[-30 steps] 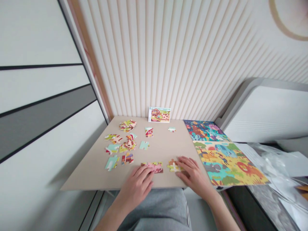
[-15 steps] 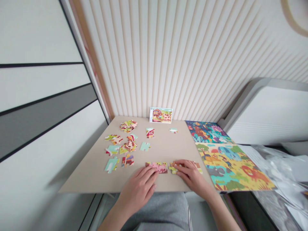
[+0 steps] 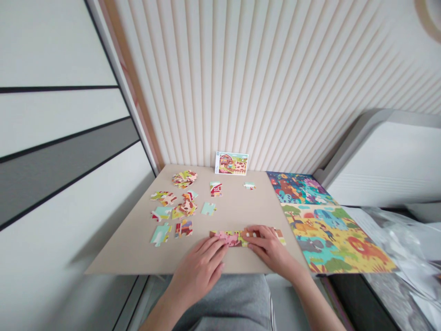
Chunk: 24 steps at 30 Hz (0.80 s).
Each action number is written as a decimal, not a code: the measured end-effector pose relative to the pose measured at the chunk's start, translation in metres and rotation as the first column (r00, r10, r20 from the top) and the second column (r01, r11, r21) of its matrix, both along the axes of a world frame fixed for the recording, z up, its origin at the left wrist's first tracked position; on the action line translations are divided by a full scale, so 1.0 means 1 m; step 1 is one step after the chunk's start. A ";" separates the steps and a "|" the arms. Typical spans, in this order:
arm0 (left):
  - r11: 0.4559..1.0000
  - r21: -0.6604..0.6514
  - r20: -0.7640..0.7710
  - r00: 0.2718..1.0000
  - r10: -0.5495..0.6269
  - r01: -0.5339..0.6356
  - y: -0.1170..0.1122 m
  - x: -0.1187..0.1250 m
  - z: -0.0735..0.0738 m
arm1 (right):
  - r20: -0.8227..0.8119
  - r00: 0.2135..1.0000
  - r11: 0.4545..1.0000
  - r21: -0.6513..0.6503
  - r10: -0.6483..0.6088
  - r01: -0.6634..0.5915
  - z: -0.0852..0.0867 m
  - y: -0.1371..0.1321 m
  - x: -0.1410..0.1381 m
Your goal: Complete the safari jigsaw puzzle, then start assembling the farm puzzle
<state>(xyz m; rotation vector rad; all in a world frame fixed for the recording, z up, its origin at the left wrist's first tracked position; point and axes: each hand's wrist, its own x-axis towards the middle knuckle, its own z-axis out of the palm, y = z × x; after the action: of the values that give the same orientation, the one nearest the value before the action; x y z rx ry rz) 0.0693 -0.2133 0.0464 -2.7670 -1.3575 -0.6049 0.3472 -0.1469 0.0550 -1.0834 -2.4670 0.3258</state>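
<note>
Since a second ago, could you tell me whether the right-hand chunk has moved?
Yes: the right-hand chunk slid left, away from the finished puzzle, and now meets the pink chunk.

No legible text anywhere.

Ahead of me a fluted wall [image 3: 241, 82] of pale cream vertical ribs rises from the far edge of the beige surface [image 3: 138, 253], lit softly and evenly. From the surface's far left corner a thin wooden trim strip [image 3: 132, 92] climbs at a slant. It divides the ribs from the smooth panelled wall [image 3: 51, 41] on my left, which is white, crossed by thin dark lines and one broad grey band [image 3: 69, 165]. The surface lays a soft shadow on that wall beside its left edge. Past the far right corner stands a white boxy unit [image 3: 389, 161] with a rounded grey rim; what it is I cannot tell. A tan ring [image 3: 425, 25] marks the wall at top right.
</note>
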 end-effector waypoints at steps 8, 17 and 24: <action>1.000 0.014 0.007 1.000 0.004 -0.004 -0.001 0.001 0.001 | 0.046 0.999 1.000 0.013 0.002 -0.002 0.004 -0.002 -0.001; 0.997 0.014 0.077 0.995 0.068 -0.070 -0.006 0.002 0.000 | 0.070 0.997 0.996 0.080 -0.038 0.033 -0.013 -0.001 0.034; 0.995 0.007 0.091 0.991 0.095 -0.096 -0.010 0.003 0.001 | 0.061 0.996 0.990 0.126 -0.063 0.055 -0.019 -0.001 0.037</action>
<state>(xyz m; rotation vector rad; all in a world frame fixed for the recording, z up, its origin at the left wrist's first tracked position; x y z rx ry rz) 0.0722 -0.2236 0.0477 -2.6772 -1.4887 -0.7386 0.3842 -0.1478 0.0359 -1.1284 -2.4692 0.1184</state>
